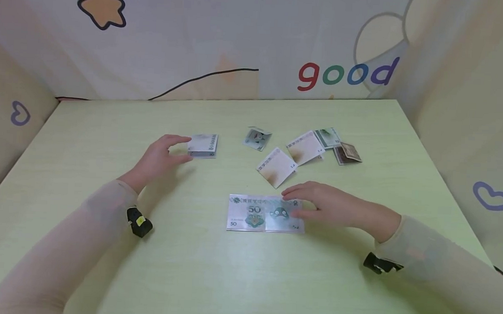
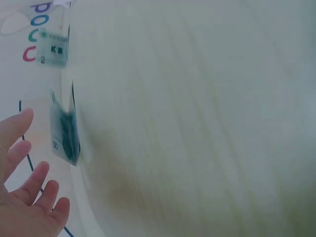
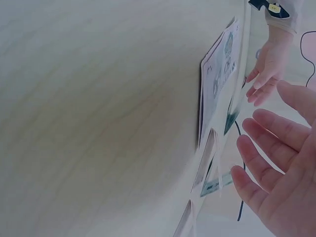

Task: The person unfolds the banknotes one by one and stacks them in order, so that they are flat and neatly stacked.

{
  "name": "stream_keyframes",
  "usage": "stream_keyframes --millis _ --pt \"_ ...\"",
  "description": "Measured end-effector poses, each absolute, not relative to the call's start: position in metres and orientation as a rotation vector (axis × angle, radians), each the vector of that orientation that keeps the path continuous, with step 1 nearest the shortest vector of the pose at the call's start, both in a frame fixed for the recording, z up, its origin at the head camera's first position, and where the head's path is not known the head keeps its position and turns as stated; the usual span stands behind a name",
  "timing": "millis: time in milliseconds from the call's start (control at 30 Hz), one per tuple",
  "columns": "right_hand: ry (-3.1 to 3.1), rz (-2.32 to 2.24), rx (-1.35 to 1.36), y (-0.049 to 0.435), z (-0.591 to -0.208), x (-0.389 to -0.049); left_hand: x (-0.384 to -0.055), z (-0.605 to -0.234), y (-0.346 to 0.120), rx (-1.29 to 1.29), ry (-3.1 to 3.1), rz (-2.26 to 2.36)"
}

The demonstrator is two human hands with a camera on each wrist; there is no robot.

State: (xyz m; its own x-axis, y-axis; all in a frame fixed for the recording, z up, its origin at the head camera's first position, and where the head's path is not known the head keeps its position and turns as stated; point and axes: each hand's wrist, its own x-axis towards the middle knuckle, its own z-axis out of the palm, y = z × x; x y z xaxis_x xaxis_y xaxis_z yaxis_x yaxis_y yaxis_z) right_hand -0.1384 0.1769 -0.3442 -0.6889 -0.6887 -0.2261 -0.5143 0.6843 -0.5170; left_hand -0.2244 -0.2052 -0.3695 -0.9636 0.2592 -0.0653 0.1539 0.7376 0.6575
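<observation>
A: What lies on the pale surface (image 1: 179, 275) below the printed backdrop (image 1: 223, 38)?
B: A note marked 50 (image 1: 249, 213) near the middle, a folded note (image 1: 203, 142) farther back on the left, more folded notes (image 1: 277, 165) to its right.
A: And the hands?
B: Fingers loosely spread, gripping nothing: left hand (image 1: 159, 155) beside the folded note, right hand (image 1: 333, 205) at the 50's right end.
</observation>
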Motion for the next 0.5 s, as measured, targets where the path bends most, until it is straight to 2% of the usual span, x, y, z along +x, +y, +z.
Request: stream_keyframes --millis 500 --pt "2.491 -0.577 -0.945 0.179 -0.342 -0.138 -0.249 -0.381 -0.209 0.282 2.728 1.017"
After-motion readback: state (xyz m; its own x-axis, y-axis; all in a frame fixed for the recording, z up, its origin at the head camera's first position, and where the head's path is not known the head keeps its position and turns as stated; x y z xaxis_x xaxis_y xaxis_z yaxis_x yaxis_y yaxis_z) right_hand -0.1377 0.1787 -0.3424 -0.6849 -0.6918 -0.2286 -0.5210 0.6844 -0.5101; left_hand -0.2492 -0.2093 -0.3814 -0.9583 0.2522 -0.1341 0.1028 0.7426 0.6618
